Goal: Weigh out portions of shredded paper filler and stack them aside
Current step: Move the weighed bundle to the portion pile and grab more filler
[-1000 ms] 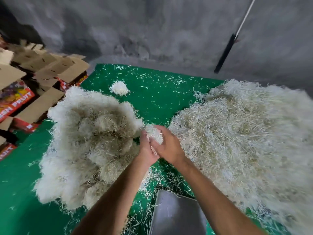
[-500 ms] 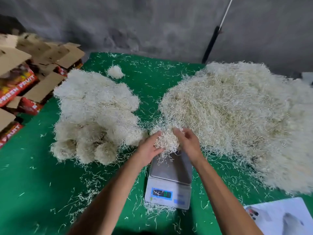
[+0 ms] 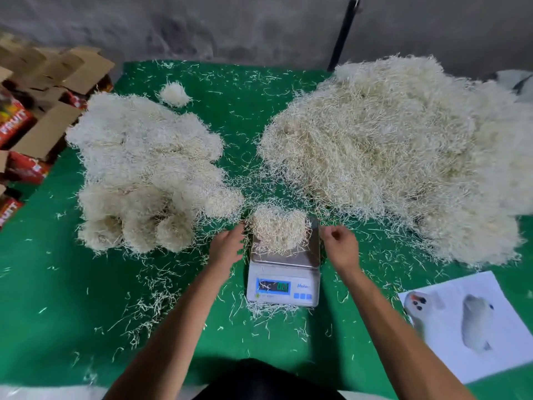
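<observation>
— Shredded paper filler portion [image 3: 278, 228], pale and tangled, heaped on the steel pan of a digital scale [image 3: 284, 280] at centre of the green worktop [image 3: 57, 298]. Overhanging the pan's far edge.

— And the hands?

— Left hand [image 3: 227, 246] just beside the portion's left flank, fingers loosely spread, holding nothing; touching the strands or not, impossible to tell. Right hand [image 3: 341, 243] hovering off the pan's right edge, fingers relaxed and slightly bent, also holding nothing.

— Scale display?

— Lit, green digits on a dark window, too blurred to read. Blue buttons to its right.

— Further out?

— Left of the scale, stack of rounded weighed portions [image 3: 144, 174], bunched close together. One small stray clump [image 3: 174, 94] lying apart behind that stack. Right of the scale, large loose heap of filler [image 3: 389, 157], spreading nearly to the worktop's right edge. Loose strands [image 3: 150, 307] scattered across the green surface, thickest around the scale.

— Edges of the frame?

— Open cardboard boxes [image 3: 43, 111] with red printed sides at far left, off the worktop. White printed sheet [image 3: 467, 324] at lower right. Dark pole [image 3: 341, 36] leaning against the grey wall [image 3: 202, 27] behind.
</observation>
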Tool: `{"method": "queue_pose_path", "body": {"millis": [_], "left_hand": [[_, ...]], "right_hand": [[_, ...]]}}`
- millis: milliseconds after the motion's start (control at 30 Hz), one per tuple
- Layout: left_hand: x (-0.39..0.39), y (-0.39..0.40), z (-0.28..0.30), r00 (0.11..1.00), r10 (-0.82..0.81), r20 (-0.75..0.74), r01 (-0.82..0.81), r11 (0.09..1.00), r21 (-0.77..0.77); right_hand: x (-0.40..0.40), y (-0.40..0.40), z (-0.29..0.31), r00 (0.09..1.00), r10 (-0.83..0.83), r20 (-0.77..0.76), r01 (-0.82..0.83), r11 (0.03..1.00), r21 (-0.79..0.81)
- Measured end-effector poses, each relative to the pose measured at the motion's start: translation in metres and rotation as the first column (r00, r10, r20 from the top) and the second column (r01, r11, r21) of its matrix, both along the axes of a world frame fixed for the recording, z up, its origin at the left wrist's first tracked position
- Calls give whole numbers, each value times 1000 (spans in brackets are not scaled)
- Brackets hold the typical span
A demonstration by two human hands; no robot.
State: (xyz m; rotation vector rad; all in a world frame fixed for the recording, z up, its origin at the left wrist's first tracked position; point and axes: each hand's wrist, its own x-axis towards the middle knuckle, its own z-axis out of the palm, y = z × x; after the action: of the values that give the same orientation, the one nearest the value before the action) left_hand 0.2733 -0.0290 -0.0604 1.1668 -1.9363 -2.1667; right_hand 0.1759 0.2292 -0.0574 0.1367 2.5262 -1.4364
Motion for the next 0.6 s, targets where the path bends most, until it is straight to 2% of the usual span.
{"method": "queue_pose_path", "body": {"millis": [167, 600], "left_hand": [[14, -3, -8, 999, -52, -14, 53, 994, 96], [15, 1, -12, 999, -46, 18, 42, 986, 161]], "right_hand": [[13, 1, -7, 1000, -22, 20, 23, 998, -65], [16, -1, -6, 1000, -10, 14, 12, 992, -122]]}}
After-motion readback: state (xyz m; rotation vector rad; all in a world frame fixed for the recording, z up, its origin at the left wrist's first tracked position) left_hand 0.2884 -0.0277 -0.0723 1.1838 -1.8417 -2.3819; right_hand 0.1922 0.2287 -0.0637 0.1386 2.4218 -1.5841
